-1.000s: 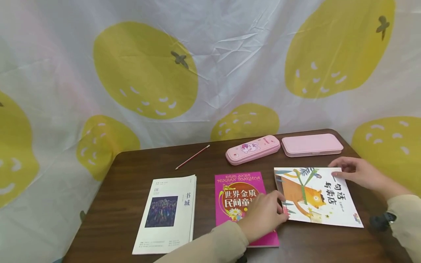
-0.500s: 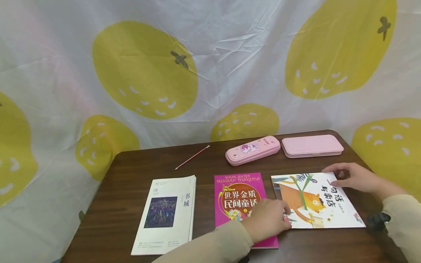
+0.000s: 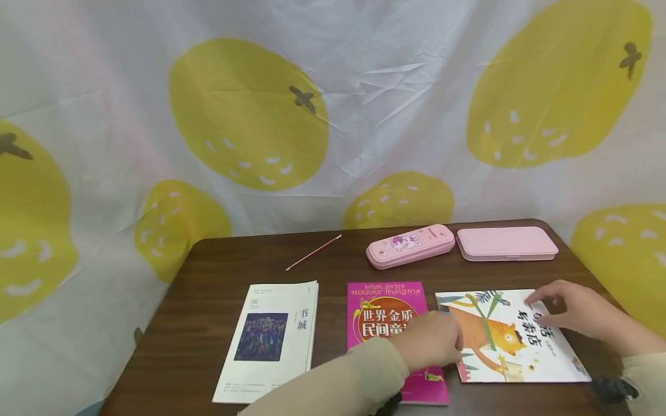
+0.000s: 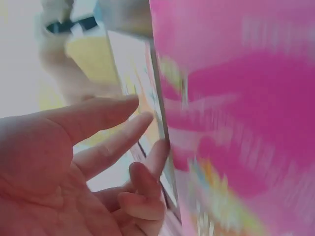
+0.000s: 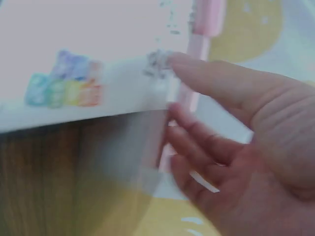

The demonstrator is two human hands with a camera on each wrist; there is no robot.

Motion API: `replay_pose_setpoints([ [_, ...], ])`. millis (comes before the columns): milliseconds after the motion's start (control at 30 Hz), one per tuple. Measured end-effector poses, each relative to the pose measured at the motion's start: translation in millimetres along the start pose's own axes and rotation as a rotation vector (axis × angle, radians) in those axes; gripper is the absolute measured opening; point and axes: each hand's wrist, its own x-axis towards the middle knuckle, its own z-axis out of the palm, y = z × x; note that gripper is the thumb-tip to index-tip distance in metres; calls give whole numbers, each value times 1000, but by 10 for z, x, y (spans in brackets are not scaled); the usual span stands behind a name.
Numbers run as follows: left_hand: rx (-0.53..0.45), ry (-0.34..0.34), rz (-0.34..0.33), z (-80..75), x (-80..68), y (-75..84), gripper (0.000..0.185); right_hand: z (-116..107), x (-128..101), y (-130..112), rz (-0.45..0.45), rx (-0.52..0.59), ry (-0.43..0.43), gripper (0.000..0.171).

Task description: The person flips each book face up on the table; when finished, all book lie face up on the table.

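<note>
On the near right part of the brown table [image 3: 208, 271], the tiger picture book [image 3: 507, 341] lies flat with both hands on it, and it serves as the landmark for everything else. At its near left corner the left hand [image 3: 432, 345] rests partly over the neighbouring cover, fingers loosely spread; the left wrist view shows the fingertips [image 4: 160, 147] touching the book's edge, not curled round it. On its far right part the right hand [image 3: 574, 309] lies with fingers extended, and the right wrist view shows a fingertip [image 5: 179, 61] pressing the cover near the corner, so neither hand actually grips the book. Just left of the tiger book, nearly touching it, lies the magenta storybook [image 3: 392, 335], and further left of that, with a gap between, the white magazine [image 3: 270, 338].

The step in hand looks like squaring the tiger book into line with the other two by sliding it under flat fingers. Its edges sit slightly askew to the magenta cover, so the next move probably calls for a small turn and a nudge, with light even pressure from both hands so the thin cover does not buckle.

Beyond the tiger book, toward the back edge, stand a plain pink case [image 3: 507, 242] and, left of it, a pink bunny pencil case [image 3: 410, 245]. Well left of those lies a red pencil [image 3: 314, 252], before the lemon-print cloth [image 3: 250, 115].
</note>
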Motion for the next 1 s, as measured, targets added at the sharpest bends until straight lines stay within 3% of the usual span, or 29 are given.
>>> replay_pose_setpoints([
  [133, 63, 62, 20, -90, 173, -97, 12, -26, -161, 8, -2, -36, -66, 40],
  [333, 79, 111, -72, -121, 434, -236, 34, -25, -388, -25, 67, 31, -151, 46],
  [467, 55, 81, -124, -132, 519, -310, 39, 13, -544, -1, 3, 120, -191, 54],
  [600, 40, 63, -94, -121, 566, -360, 36, 55, -677, 74, -84, 191, -222, 60],
  [800, 21, 71, -50, -90, 617, -397, 38, 124, -747, 121, -73, 145, -171, 57],
  [1000, -1, 66, -62, -108, 610, -400, 37, 152, -722, 143, -101, 124, -112, 57],
])
